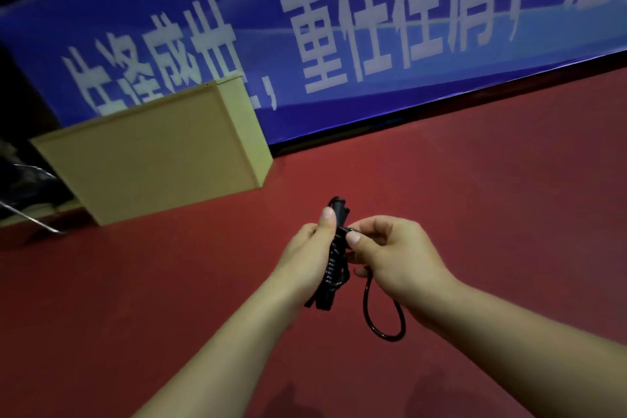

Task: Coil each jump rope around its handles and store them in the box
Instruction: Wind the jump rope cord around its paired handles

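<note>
Two bare hands meeting above the red floor (475, 214), near the middle of the scene. Left hand (314, 254) wrapping its grip around the black jump-rope handles (334, 248), thumb lying straight up along the bundle, black cord coiled in tight turns around the handles. Handle tips poking out above the thumb and below the palm. Right hand (390, 254) pinching the black cord (385, 322) between thumb and forefinger just beside the bundle, grip clamped on that cord. Loose loop of the same cord hanging down under the right hand, curving round and back up toward the wrist. Both forearms reaching in from the near edge. Pale yellow rectangular cardboard box (163, 159) standing on the floor, far and to the left, well apart from the hands; cannot tell its contents from this angle. Blue banner with large white characters (373, 37) running along the far side, behind the box. Thin metal bar (30, 217) showing at the far left edge, beside the box.
</note>
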Motion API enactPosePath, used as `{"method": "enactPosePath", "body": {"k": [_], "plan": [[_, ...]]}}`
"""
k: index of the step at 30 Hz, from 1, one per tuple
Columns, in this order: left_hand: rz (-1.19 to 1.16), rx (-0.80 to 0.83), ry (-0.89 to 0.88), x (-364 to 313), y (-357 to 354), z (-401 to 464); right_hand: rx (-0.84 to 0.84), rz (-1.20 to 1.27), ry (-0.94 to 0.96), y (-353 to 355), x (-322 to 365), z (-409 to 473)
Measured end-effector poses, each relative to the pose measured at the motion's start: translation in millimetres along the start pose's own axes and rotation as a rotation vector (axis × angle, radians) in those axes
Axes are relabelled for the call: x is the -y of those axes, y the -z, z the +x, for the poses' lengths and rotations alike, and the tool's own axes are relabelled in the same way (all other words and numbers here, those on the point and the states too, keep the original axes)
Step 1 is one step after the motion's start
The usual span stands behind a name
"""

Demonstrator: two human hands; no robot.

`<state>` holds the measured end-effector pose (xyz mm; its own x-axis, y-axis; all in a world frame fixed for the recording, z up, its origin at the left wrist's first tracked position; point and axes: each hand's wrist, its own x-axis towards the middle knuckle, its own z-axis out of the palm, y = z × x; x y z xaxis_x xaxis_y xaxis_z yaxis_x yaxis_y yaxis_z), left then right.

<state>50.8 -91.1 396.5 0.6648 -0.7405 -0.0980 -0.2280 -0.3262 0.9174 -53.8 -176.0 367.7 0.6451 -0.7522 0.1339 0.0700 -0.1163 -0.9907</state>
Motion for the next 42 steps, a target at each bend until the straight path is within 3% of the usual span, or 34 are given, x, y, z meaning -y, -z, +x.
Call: {"method": "enactPosePath", "body": {"k": [3, 8, 15, 25, 30, 35, 42], "plan": [[0.01, -0.085, 0.077, 4, 15, -17, 0.136, 0.041, -0.009, -8, 5, -2], [-0.156, -0.016, 0.173, 3, 41, -55, 0.354, 0.332, -0.145, -27, 8, -5], [-0.348, 0.044, 0.217, 5, 50, -77, 0.659, 0.341, -0.222, -28, 12, -1], [-0.609, 0.205, 0.317, 32, 38, -71, 0.62, -0.024, -0.268, -2, -4, 4], [-0.686, 0.262, 0.253, 35, 35, -66, 0.623, 0.069, -0.202, 5, -1, 5], [-0.667, 0.433, 0.129, 47, 31, -57, 0.631, 0.138, -0.242, 10, 1, 5], [-0.656, 0.449, 0.115, 58, 27, -49, 0.582, 0.149, -0.265, 9, -5, -2]]}}
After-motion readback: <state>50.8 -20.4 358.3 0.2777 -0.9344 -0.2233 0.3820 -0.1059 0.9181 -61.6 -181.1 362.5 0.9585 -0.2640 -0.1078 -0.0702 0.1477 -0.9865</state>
